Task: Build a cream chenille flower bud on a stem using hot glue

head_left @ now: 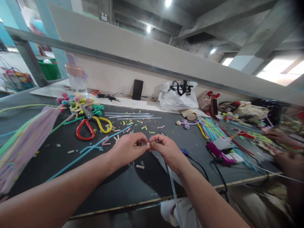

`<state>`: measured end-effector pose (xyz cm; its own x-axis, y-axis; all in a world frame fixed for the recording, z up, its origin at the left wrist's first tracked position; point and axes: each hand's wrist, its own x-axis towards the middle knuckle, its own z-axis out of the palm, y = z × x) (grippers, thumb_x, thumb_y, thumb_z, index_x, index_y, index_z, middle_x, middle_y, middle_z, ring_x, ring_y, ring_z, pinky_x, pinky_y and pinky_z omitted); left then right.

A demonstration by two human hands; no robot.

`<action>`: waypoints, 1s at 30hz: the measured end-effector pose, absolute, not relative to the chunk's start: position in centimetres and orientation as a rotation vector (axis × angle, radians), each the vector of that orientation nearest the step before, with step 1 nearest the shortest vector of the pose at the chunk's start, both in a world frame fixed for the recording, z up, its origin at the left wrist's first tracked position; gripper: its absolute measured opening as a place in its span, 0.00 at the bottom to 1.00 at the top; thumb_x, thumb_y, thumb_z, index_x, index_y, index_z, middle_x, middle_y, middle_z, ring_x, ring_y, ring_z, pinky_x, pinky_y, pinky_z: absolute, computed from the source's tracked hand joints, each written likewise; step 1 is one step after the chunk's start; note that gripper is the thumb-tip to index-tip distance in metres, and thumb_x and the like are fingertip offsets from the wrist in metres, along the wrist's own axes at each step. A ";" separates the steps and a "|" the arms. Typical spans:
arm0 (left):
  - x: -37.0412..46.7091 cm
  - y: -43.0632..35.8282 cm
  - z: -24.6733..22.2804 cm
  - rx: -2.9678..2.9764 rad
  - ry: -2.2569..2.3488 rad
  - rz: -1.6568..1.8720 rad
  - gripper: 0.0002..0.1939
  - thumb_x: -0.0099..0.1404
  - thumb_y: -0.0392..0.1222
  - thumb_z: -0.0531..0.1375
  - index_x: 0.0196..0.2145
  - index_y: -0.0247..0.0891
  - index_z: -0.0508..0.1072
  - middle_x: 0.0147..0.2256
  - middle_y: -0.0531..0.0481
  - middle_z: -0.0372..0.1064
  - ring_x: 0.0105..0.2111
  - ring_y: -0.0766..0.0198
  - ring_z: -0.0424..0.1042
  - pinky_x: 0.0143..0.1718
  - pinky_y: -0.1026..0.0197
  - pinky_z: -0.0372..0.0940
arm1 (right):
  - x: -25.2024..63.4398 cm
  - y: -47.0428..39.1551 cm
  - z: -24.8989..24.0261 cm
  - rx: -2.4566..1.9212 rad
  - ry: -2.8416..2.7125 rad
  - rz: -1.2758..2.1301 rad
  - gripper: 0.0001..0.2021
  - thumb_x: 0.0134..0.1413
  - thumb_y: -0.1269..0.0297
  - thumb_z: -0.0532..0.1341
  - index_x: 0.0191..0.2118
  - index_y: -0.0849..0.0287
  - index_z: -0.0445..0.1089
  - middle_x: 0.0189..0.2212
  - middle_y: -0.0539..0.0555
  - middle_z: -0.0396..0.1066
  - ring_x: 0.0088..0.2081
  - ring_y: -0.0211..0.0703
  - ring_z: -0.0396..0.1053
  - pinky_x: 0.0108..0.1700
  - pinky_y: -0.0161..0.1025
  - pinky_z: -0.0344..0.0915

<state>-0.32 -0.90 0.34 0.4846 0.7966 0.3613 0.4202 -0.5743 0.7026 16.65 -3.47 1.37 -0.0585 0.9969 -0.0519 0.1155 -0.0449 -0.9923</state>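
The left hand (129,147) and right hand (167,150) meet fingertip to fingertip above the dark tabletop (142,202); each has thumb and forefinger drawn together in a pinch on a small pale piece (148,144), mostly covered by the fingers, so its shape cannot be told; the remaining fingers curl loosely.

Just below the hands lies a short pale stub (140,166); a long clear rod (174,186) runs from beneath the right hand past the table's near edge, and whether that hand touches it cannot be told.

Left of the left hand a light-blue stem (78,159) slants under the forearm; beyond it lie scissors with one red and one yellow handle (85,129), blades apart; farther left spreads a pastel bundle of fuzzy stems (35,139).

Right of the right hand are a purple tool (219,154) with a black cord and, behind it, a bundle of coloured stems (215,133); farther right appear a co-worker's hands (283,137), blurred.

Straight beyond the hands lie several clear sticks (129,116); behind them a black phone (137,90) leans upright against the partition, a white bag (178,96) to its right.
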 end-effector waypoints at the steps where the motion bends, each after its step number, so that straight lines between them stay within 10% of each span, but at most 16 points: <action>1: -0.3 -0.9 0.3 2.205 1.001 0.926 0.06 0.57 0.42 0.56 0.30 0.40 0.72 0.25 0.56 0.66 0.25 0.69 0.62 0.27 0.67 0.55 | 16.6 -3.5 1.4 -1.310 -1.321 1.230 0.06 0.41 0.67 0.63 0.29 0.60 0.67 0.21 0.47 0.70 0.27 0.36 0.67 0.36 0.35 0.58; 17: -0.3 -0.9 0.6 2.150 1.050 0.824 0.09 0.56 0.46 0.56 0.30 0.40 0.74 0.20 0.57 0.63 0.22 0.69 0.59 0.23 0.67 0.50 | 16.7 -3.3 1.2 -1.332 -1.314 1.258 0.07 0.40 0.66 0.64 0.29 0.61 0.68 0.22 0.47 0.69 0.27 0.37 0.68 0.37 0.37 0.60; 25: -0.8 -0.4 1.4 1.725 0.967 0.802 0.12 0.54 0.48 0.59 0.26 0.35 0.70 0.20 0.56 0.60 0.20 0.71 0.57 0.21 0.68 0.50 | 18.6 -3.4 2.3 -1.220 -1.311 1.317 0.18 0.51 0.49 0.59 0.42 0.56 0.67 0.44 0.53 0.66 0.32 0.38 0.71 0.39 0.38 0.64; 30: -1.0 0.0 1.2 1.502 0.880 0.708 0.15 0.54 0.52 0.60 0.24 0.35 0.67 0.17 0.60 0.53 0.16 0.74 0.49 0.17 0.69 0.44 | 18.7 -3.8 2.8 -1.255 -1.578 1.048 0.14 0.52 0.57 0.60 0.44 0.55 0.67 0.35 0.52 0.67 0.37 0.39 0.66 0.40 0.37 0.62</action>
<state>-1.03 0.02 1.19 0.5294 0.8467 -0.0538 0.1291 -0.0177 0.9915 18.75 -3.80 2.75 -0.1436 0.9833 0.1115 0.2787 0.1483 -0.9489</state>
